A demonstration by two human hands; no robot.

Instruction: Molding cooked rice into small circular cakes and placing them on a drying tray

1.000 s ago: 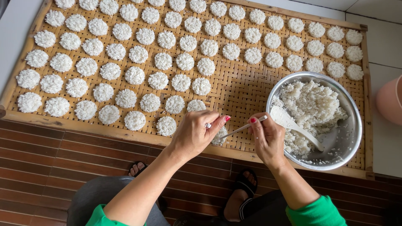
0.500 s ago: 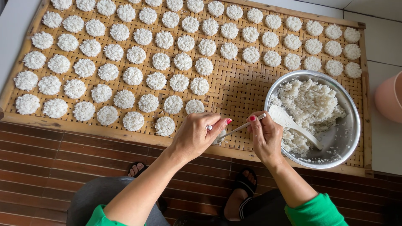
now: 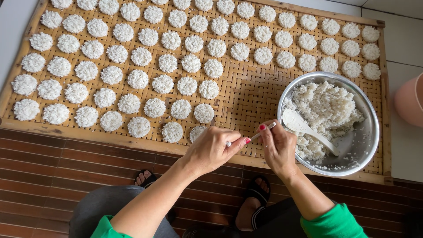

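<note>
Home food-making spot: bamboo drying tray (image 3: 264, 94), rice cakes (image 3: 163, 83), tiled floor (image 3: 407, 39).

The tray (image 3: 246, 94) is woven bamboo or cane, matt and ribbed, framed in plain rough wood. At the right, the bowl (image 3: 369, 145) is polished metal with a glossy sheen, holding sticky, grainy white rice and a smooth pale plastic-looking spoon (image 3: 308, 130); the rice discs (image 3: 139, 79) look lumpy and matt. Nearer, the floor (image 3: 57, 176) is dark slatted wood with a slight shine.
</note>
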